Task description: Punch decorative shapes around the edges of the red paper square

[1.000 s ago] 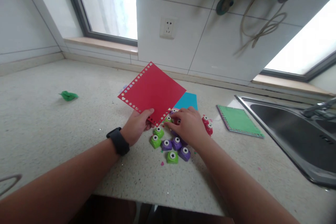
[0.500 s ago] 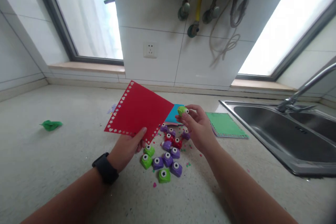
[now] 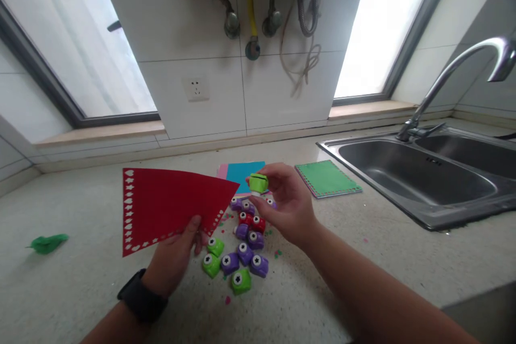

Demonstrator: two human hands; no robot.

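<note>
My left hand (image 3: 177, 250) pinches a sheet of red paper (image 3: 173, 199) by its lower edge, thumb on top. Small cut-out hearts, stars and flowers line the sheet's left, lower and part of its right side. Between thumb and fingers of my right hand (image 3: 288, 201) is a green craft punch (image 3: 258, 183), held just right of the paper's corner and apart from it. Below lie several purple punches (image 3: 244, 253), two red punches (image 3: 258, 223) and three green punches (image 3: 241, 281), most with a white button bearing a dark shape.
Blue and pink paper (image 3: 239, 173) lies behind the punches. A stack topped by green paper (image 3: 328, 177) rests beside the steel sink (image 3: 411, 172) with its faucet (image 3: 455, 64). A crumpled green piece (image 3: 48, 244) is at far left; paper bits dot the counter.
The view has swung right. The red sheet has turned and tilted flatter, its left edge now upright. In my right hand the green punch has rolled over, its white button now facing down.
</note>
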